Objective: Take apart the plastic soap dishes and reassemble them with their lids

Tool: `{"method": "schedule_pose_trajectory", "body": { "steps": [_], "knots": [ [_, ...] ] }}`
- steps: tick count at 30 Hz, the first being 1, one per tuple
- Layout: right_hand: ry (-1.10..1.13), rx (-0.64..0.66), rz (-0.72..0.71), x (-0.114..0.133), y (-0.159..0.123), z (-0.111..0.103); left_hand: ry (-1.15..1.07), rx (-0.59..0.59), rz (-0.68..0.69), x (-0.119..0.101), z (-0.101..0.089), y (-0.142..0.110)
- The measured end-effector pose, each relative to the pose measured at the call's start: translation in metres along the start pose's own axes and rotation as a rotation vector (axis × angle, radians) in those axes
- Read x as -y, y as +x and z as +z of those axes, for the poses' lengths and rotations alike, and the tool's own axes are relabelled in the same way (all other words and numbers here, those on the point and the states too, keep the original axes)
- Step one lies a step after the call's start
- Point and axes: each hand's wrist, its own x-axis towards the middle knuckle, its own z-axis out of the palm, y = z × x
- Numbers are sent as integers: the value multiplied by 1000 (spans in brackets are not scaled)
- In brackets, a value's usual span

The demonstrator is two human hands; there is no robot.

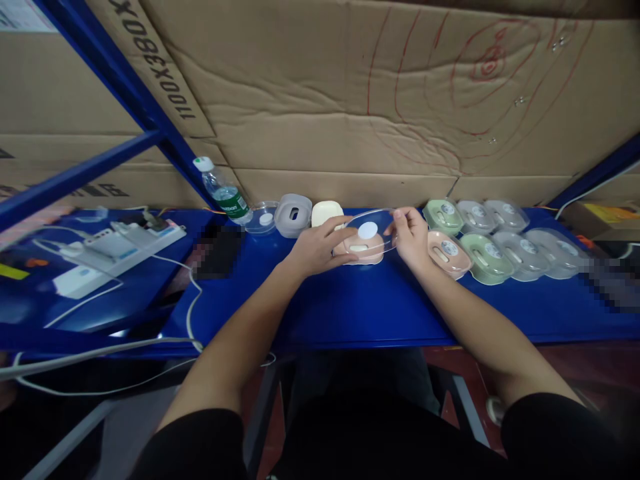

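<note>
Standing behind the work area, a broad cardboard panel (300, 87) carries red curved lines on its right portion and printed figures at its upper left. Before it runs a blue tabletop (360, 307), on which all items in hand are located. Seven lidded containers (487, 259), in green, gray and pink, are grouped at the right in two rows, three behind and four in front. A white power strip (120, 257) with plugs and cables lies at the far left. A green-labelled bottle (225, 190) is positioned near the panel, left of center. The left hand (317, 248) and right hand (411, 235) grip opposite edges of a clear lid (383, 219), fingers closed on the rim. The lid is held over a pink container (367, 255) at the middle of the table; whether the two touch cannot be determined. A gray container (285, 219) with a dark slot sits between a second clear lid (257, 225) and a cream container (325, 211), the latter partly behind the left hand. The smallest item noted is a white label (368, 231), seen on the held lid.
</note>
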Motion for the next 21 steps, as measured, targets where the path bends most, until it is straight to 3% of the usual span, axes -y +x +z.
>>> {"method": "schedule_pose_trajectory", "body": {
  "steps": [3,5,7,11,13,17,21],
  "knots": [
    [95,25,91,-4,6,4,21,64,27,4,-9,2],
    [118,45,112,-8,8,4,43,39,-76,13,-16,3],
    [75,58,75,-13,10,3,96,-76,-268,26,-26,1],
    [-204,160,-71,-25,10,0,184,-425,-695,56,-52,-9],
    [-302,247,-113,-29,9,-1,186,-484,-852,68,-63,-16],
    [-390,371,-197,-33,6,-2,194,-350,-1104,85,-74,-27],
    [-404,414,-231,-34,6,-2,209,-197,-1184,94,-73,-32]
  ]
}}
